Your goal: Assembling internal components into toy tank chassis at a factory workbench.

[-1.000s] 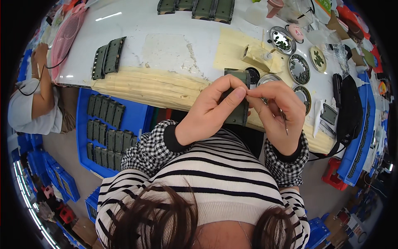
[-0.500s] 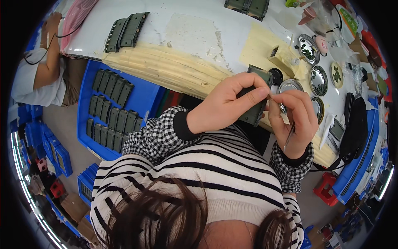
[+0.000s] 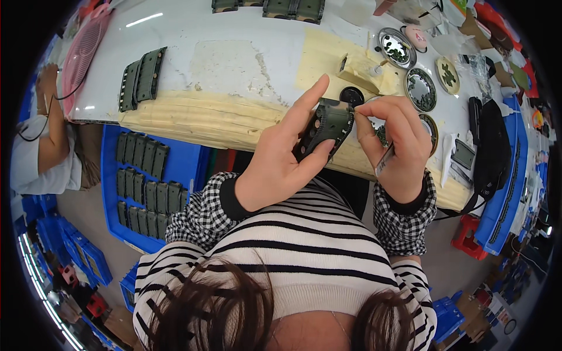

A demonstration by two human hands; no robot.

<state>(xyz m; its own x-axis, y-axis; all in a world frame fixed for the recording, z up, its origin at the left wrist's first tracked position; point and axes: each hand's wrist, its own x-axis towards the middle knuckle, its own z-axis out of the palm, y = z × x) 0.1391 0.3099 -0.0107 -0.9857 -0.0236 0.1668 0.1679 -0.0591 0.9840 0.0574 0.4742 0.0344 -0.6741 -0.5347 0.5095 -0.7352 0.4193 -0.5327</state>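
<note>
Part: dark green ribbed plastic block (image 3: 329, 124), held above tabletop (image 3: 234, 58) edge.
Left hand (image 3: 281, 158): grips part, forefinger extended.
Right hand (image 3: 395, 143): pinches part's top; clasps a slim tool (image 3: 383, 159).

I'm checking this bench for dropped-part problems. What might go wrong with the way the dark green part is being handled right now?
1. The left hand holds the dark green part between thumb and fingers in the air above the table edge, with the index finger straight; if the grip slips, it would likely drop toward the lap or floor.
2. The right hand pinches at the part's top edge while also holding a slim tool, which may weaken its control.
</note>
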